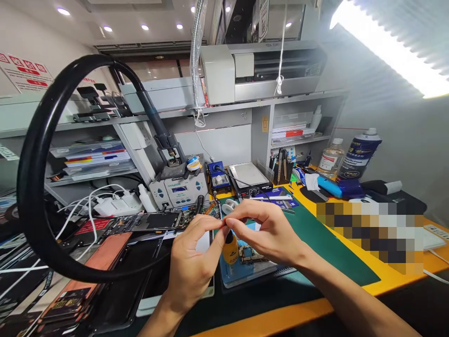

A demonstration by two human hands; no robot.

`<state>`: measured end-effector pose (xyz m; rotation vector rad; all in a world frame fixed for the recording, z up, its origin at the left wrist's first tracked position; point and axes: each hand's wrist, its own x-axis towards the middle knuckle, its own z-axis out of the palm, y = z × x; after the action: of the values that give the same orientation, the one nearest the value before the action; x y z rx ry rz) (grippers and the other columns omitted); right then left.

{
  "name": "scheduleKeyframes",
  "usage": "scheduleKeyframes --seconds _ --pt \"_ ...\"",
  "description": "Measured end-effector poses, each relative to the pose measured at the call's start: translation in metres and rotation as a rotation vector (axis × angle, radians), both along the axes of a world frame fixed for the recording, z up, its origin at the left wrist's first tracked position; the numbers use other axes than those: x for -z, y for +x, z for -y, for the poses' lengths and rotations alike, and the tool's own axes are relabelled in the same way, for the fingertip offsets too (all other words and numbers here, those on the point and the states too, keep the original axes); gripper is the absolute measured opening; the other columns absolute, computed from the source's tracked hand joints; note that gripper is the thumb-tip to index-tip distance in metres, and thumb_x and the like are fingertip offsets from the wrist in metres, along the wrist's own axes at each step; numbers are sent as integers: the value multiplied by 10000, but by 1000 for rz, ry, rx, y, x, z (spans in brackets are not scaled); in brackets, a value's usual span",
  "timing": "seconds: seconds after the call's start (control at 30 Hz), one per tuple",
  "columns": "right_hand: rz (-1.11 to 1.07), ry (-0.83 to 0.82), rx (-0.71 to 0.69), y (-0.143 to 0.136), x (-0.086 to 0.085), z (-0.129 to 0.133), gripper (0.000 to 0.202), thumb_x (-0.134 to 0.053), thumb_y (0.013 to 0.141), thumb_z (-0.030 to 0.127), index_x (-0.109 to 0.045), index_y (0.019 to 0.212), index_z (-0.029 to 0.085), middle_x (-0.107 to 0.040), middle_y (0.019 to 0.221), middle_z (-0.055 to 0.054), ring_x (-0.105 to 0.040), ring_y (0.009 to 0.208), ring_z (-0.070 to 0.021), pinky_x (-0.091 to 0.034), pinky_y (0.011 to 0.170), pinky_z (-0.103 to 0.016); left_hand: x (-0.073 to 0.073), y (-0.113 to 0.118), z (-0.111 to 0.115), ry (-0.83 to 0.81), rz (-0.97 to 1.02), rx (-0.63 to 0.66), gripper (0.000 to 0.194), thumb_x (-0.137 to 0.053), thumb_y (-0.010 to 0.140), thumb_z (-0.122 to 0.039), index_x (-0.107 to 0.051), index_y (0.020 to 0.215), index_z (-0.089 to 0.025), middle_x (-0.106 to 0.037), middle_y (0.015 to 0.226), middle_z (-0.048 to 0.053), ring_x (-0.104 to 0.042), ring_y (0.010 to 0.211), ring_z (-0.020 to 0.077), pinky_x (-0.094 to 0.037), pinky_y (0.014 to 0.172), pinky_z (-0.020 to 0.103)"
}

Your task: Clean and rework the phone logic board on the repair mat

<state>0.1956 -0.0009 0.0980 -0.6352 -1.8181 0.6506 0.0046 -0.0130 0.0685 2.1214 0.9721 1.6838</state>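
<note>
the left hand and right hand meet, fingertips pinched together near the yellow bottle; anything between them is too small to tell. a light pinch and steady wrists should help.

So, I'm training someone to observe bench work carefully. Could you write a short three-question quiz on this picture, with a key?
1. True or false: the left hand and right hand are held far apart.
2. What colour is the body of the small bottle seen between the hands?
3. On which side of the clear bottle does the dark blue can appear? A: left; B: right; C: directly above.

Key:
1. False; their fingers come together.
2. Yellow.
3. B.
</note>
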Motion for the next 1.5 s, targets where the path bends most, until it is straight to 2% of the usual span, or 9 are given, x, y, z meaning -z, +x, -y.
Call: scheduleKeyframes --seconds 0.4,0.93,1.3,1.5 --pt "0 -1 -20 -1 0 0 165 -672 978 145 -792 875 193 -786 830 -30 -707 750 -160 -565 709 -271 2 0 0 47 -25 5 124 -719 967 -153 -804 990 -240 -794 942 14 -720 819 122 -597 795 242" --pt "15 35 24 -2 -4 -1 159 -677 906 100 -761 798 181 -749 755 -6 -659 685 -138 -524 661 -242 -1 1 0 102 -44 20 140 -708 968 -111 -804 978 -212 -785 914 22 -692 798 116 -581 745 224" --pt "-46 -69 30 -6 -1 -3 142 -689 853 113 -761 747 174 -759 723 -12 -672 664 -141 -528 647 -242 -3 4 0 102 -28 16 132 -709 973 -126 -799 956 -220 -754 862 -11 -695 805 99 -579 762 200" --pt "-76 -235 -70 -1 -1 -4 136 -716 927 201 -826 850 176 -793 816 -34 -710 737 -155 -555 690 -258 -1 3 2 61 -25 5 128 -695 982 -137 -796 988 -214 -786 930 6 -717 823 96 -588 783 192"
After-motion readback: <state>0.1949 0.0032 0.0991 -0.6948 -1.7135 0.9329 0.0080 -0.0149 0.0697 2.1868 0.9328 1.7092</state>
